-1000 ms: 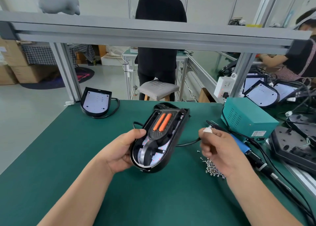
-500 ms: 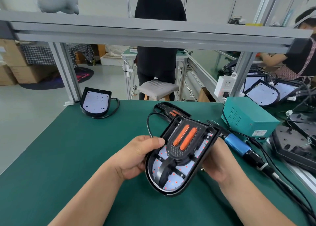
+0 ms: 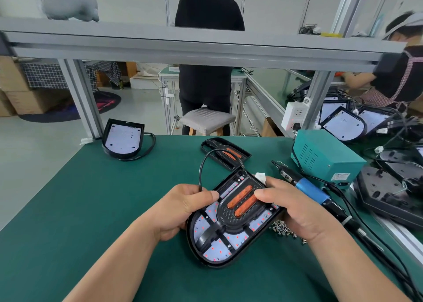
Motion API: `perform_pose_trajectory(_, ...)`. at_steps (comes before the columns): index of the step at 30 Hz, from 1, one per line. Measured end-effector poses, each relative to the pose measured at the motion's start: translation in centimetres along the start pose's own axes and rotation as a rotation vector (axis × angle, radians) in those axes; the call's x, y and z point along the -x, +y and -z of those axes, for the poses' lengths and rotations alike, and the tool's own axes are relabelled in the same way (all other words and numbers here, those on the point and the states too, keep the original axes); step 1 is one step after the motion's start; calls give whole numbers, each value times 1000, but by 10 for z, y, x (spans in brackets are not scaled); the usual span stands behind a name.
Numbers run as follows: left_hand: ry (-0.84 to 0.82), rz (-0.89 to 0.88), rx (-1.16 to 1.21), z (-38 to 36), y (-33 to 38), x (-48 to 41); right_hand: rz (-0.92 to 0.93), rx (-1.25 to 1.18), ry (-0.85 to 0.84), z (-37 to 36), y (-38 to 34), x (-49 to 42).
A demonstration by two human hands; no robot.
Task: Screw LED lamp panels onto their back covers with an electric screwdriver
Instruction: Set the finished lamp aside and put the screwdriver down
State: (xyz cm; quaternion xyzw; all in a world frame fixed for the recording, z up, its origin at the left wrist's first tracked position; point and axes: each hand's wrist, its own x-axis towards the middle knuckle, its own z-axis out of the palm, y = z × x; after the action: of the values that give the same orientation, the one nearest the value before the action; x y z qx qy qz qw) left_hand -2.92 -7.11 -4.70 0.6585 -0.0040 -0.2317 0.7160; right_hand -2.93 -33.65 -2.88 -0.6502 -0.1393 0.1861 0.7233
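I have the lamp [image 3: 229,224] in both hands at the near middle of the bench [image 3: 91,210]. My left hand [image 3: 183,210] grips its left edge. My right hand [image 3: 295,210] clamps the right edge, thumb pressing on the orange strips. I judge this step to be seating the panel in its cover. To do it well I should press evenly until the rim sits flush, and keep the cable [image 3: 201,171] and white plug [image 3: 260,177] clear of the seam. The driver [image 3: 311,189] lies untouched just right, with the screws [image 3: 283,228] beside my right hand. I would lay the lamp flat before reaching for either.
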Motion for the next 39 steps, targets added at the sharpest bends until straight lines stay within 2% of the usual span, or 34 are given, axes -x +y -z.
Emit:
perform_pose_trajectory(5, -43, -23, 9, 4, 1, 1, -18, -13, 18, -1, -2, 1)
perform_pose_trajectory(9, -7, -48, -38, 7, -1, -1, 24, -13, 65, -2, -1, -3)
perform_pose_trajectory(14, 154, -51, 49, 11, -1, -11, 26, -67, 161, 3, 3, -5)
perform_pose_trajectory(19, 199, 31, 457, 21, -1, -21, 70, -98, 250, 11, 2, -5)
perform_pose_trajectory(25, 136, 61, 1116, 38, 0, -20, 173, -134, 383, 29, -13, 3)
perform_pose_trajectory(27, 128, 50, 1246, 39, -1, -20, 221, -157, 441, 37, -20, 8)
perform_pose_trajectory(33, 66, 96, 1025, 36, -5, -23, 421, -261, 558, 65, -41, 26)
perform_pose_trajectory(39, 31, 105, 984, 39, -8, -26, 543, -268, 774, 100, -62, 54)
